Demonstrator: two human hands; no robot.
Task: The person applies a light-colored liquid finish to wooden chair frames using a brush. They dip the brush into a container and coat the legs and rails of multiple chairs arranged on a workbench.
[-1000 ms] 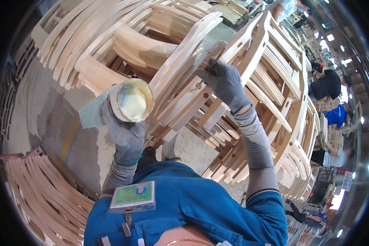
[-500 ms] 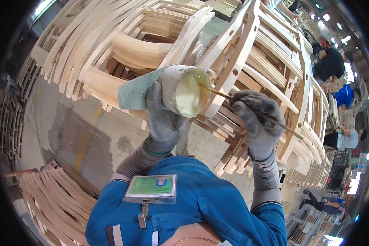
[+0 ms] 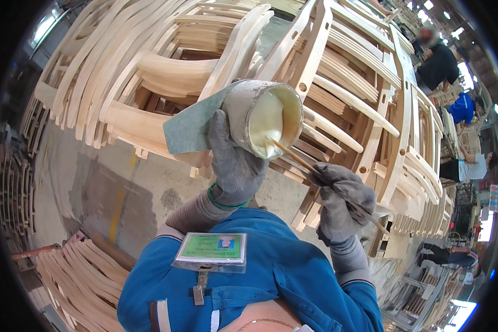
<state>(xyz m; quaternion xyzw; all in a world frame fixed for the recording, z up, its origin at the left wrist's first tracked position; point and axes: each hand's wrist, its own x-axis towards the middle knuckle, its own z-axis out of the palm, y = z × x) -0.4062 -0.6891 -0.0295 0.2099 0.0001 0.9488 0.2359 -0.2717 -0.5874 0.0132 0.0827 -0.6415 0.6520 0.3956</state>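
In my gloved left hand [image 3: 235, 163] is a round, whitish-crusted pot [image 3: 243, 119], tilted so its mouth faces up and to the right. Pale cream glue-like liquid [image 3: 265, 122] coats the inside. A stiff grey-green sheet [image 3: 193, 126] sticks out on the pot's left, between it and my fingers. My gloved right hand [image 3: 344, 200] is closed round a thin wooden stick [image 3: 294, 156]. The stick's tip touches the liquid at the pot's lower rim, and its other end pokes out past my palm.
Stacked curved wooden chair parts [image 3: 166, 72] stand ahead on the left, and slatted wooden frames [image 3: 365, 105] ahead on the right. More curved pieces [image 3: 74, 282] lie at the lower left. Several people, one in a black shirt [image 3: 438, 66], are at the far right.
The pot has moved slightly right and is turned further, its mouth more toward me. My right hand has dropped lower, bringing the stick's tip from the right rim to the lower rim.
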